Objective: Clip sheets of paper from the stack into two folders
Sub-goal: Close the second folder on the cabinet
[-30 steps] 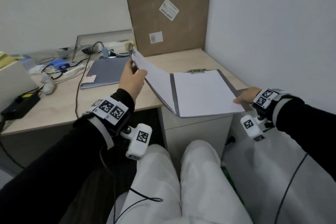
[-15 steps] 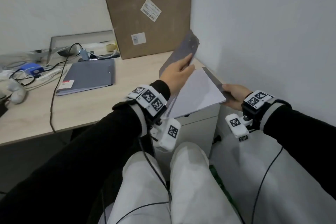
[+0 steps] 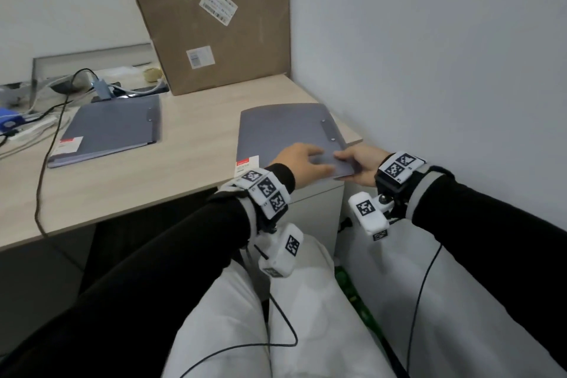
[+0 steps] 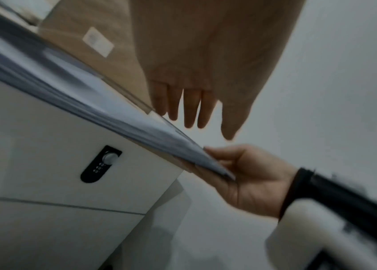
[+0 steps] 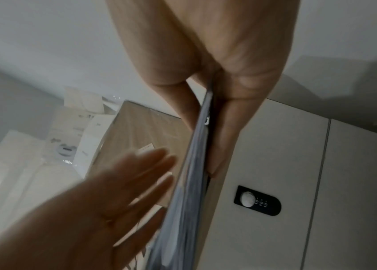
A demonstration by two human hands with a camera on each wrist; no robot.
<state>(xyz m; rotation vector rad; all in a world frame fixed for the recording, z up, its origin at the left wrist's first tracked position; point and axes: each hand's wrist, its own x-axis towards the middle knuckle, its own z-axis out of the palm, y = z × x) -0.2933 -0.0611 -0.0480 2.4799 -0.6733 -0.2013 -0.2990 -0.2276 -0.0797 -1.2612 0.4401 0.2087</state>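
Nearest to me, my right hand point(image 3: 357, 164) pinches the near right corner of the closed flat grey plastic folder point(image 3: 285, 129), thumb on the cover and fingers point(image 5: 226, 131) underneath; that corner overhangs the front edge of the light wood-grain table point(image 3: 196, 150) and sits slightly lifted. My left hand point(image 3: 302, 163) lies over the same near edge just beside the right one, its fingers point(image 4: 188, 107) straight and a little spread; in the left wrist view they look just clear of the cover, so I cannot tell whether they touch it. The folder rests at the right end of the table, close to the wall, with a red and white label point(image 3: 247, 164) at its near left corner. Below that edge is a white drawer unit with a black combination lock point(image 4: 100, 164). Farther left, well apart, lies a second closed grey folder point(image 3: 110, 129). Behind both, a tall brown cardboard box point(image 3: 214, 18) leans against the wall, with tangled cables point(image 3: 61, 92) at far left.
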